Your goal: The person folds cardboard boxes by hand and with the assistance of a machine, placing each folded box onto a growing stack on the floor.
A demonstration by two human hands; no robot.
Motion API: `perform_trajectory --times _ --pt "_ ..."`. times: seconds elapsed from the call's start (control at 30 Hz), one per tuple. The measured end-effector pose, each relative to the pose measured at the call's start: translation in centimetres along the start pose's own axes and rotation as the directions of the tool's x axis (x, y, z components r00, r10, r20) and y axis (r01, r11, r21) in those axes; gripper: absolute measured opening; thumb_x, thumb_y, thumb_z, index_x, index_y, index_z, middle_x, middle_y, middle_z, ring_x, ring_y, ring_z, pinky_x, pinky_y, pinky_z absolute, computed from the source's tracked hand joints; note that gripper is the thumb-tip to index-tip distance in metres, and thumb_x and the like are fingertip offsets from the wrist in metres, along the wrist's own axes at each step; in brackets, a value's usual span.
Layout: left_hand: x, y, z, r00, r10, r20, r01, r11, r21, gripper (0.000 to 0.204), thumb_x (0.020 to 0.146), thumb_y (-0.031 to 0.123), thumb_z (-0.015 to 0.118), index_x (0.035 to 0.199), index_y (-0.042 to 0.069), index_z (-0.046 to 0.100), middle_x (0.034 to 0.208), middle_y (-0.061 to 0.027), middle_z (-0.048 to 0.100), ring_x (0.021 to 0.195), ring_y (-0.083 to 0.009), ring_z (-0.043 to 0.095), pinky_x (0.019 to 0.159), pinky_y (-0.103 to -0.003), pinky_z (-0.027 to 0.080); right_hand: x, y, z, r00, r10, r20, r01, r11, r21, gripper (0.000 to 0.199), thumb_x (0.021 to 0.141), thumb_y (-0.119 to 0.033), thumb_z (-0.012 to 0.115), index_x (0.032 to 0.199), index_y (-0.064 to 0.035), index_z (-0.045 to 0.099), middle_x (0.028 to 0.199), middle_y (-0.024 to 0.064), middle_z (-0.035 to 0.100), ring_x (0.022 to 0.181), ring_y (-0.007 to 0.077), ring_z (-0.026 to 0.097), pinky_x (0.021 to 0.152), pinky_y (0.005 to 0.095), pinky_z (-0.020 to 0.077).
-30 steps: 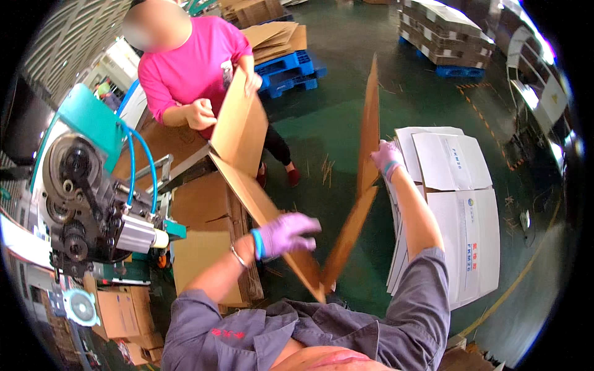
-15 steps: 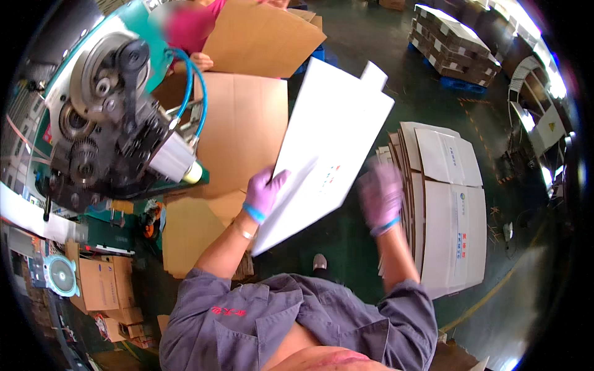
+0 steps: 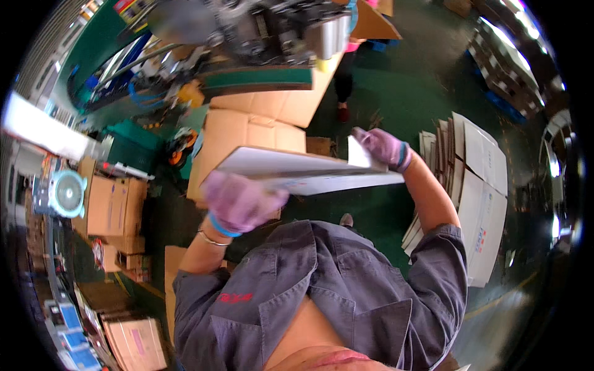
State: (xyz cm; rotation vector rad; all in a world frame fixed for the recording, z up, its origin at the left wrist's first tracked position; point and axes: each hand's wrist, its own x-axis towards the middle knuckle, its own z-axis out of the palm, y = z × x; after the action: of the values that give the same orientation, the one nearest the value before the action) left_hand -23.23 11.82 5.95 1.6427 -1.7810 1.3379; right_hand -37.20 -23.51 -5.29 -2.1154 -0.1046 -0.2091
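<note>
A flat folded white carton blank lies almost edge-on across the middle of the view, held level in front of my chest. My left hand, in a purple glove, grips its near left edge. My right hand, also gloved, holds its far right corner. Beyond the blank lie brown flattened cartons next to the machine.
A stack of white flat cartons lies on the green floor at my right. Another person's legs and red shoe stand behind the machine. Brown boxes and a round fan sit at the left.
The white blank has tipped from face-up to nearly flat and edge-on. My head has turned left toward the machine, and both hands now hold the blank at its ends.
</note>
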Motion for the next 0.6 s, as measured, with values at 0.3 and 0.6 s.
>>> perform_trajectory --times 0.3,0.6 --pt "-6.8 -1.4 8.0 0.758 -0.059 0.649 0.040 0.998 0.044 0.051 0.084 0.023 0.050 0.135 0.022 0.044 0.099 -0.0047 0.054 0.070 -0.0168 0.058 0.057 -0.031 0.046 7.1 -12.8 6.9 0.990 -0.099 -0.101 0.023 0.818 -0.575 0.030 0.087 -0.027 0.058 0.103 -0.0021 0.063 0.097 0.0170 0.065 0.089 0.0343 0.062 0.079 0.0423 0.0489" --pt "1.1 -8.8 11.9 0.792 -0.393 0.468 0.401 0.912 0.088 0.063 0.070 0.032 0.072 0.128 0.023 0.049 0.114 -0.0063 0.053 0.089 -0.0247 0.058 0.070 -0.039 0.048 -0.4 -10.2 -6.1 0.939 0.062 -0.338 -0.281 0.706 -0.650 0.028 0.082 -0.024 0.064 0.106 -0.0098 0.065 0.097 0.0111 0.065 0.091 0.0294 0.061 0.079 0.0376 0.0491"
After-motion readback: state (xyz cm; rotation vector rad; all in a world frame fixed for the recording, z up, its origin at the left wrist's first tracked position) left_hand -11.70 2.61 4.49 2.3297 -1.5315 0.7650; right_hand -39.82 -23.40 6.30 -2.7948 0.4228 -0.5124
